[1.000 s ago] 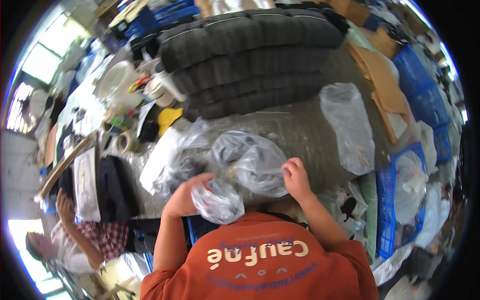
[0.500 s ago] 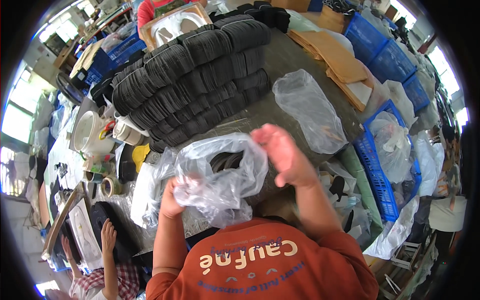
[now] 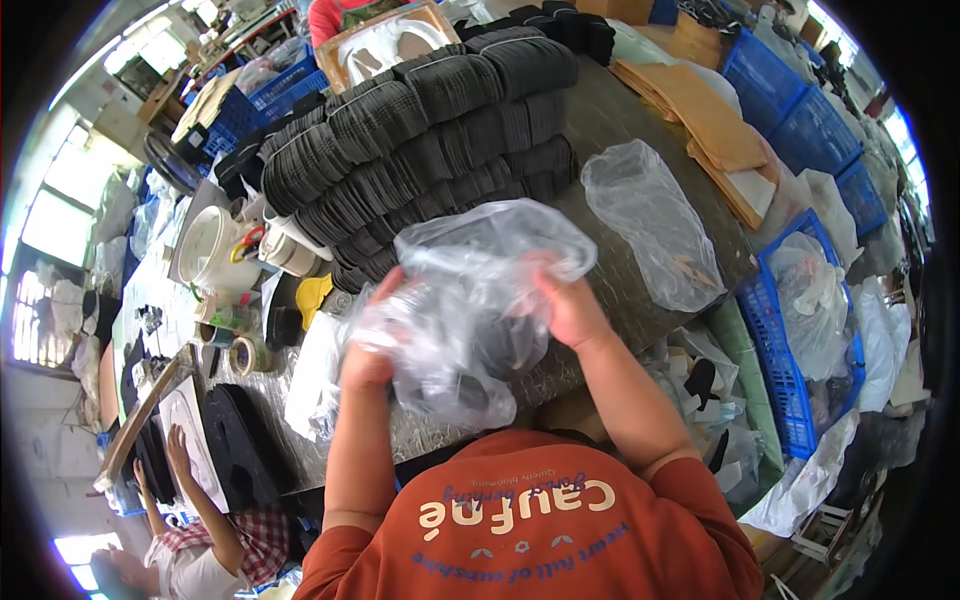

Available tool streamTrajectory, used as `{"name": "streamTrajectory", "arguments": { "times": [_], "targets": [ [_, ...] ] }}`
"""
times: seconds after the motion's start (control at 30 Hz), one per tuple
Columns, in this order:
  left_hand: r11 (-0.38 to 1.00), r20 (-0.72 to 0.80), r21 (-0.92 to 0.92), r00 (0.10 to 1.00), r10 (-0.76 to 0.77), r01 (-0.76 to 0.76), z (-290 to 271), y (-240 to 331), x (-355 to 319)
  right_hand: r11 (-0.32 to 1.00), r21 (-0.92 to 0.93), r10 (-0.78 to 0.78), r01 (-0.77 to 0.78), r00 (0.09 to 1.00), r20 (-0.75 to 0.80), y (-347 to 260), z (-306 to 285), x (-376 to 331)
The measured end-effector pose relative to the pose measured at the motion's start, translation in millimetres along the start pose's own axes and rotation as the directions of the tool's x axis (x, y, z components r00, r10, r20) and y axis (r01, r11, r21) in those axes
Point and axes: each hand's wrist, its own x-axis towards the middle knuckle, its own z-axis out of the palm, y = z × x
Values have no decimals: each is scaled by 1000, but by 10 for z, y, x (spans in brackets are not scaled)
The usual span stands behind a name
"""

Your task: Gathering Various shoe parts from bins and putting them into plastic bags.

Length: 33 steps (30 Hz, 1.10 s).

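Observation:
A crumpled clear plastic bag (image 3: 470, 300) with dark pieces inside is held up over the grey table (image 3: 640, 120). My left hand (image 3: 372, 345) grips its left side. My right hand (image 3: 565, 300) grips its right side, fingers closed in the film. Behind the bag lie rows of stacked black flat pieces (image 3: 420, 130). I wear an orange shirt at the lower edge.
A second clear plastic bag (image 3: 650, 220) lies on the table to the right. Blue crates (image 3: 790, 330) and tan cardboard sheets (image 3: 700, 110) stand at the right. A white tub (image 3: 215, 245) and tape rolls (image 3: 245, 352) sit at the left. Another person's hand (image 3: 180, 450) works at lower left.
Both hands closed in on the bag. The right hand dropped from above it to grip its right side. The view shifted slightly.

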Motion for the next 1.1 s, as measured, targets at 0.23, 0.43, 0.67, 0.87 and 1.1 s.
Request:
{"name": "streamTrajectory", "arguments": {
  "times": [0.23, 0.43, 0.67, 0.87, 1.1],
  "targets": [
    [994, -171, -96, 985, 36, -53, 340, -122, 195, 917, -248, -238, 311, 929, 283, -14, -4, -8],
    [677, -87, 727, 962, 260, -117, 1036, -403, 238, 981, 183, 2, -65, 946, 323, 721, -283, -339],
    [449, -57, 888, 946, 320, -99, 538, 274, -293, 513, -850, 143, -118, 988, -51, -5, -252, -116],
    [-12, -668, 724, 706, 235, 689, -1201, 142, -749, 959, -246, -122, 141, 988, 92, -109, -1, -292],
    [800, -107, 591, 993, -52, 106, 560, -48, -283, 471, -863, 62, -183, 983, -174, 232, -47, -147]
  ]
}}
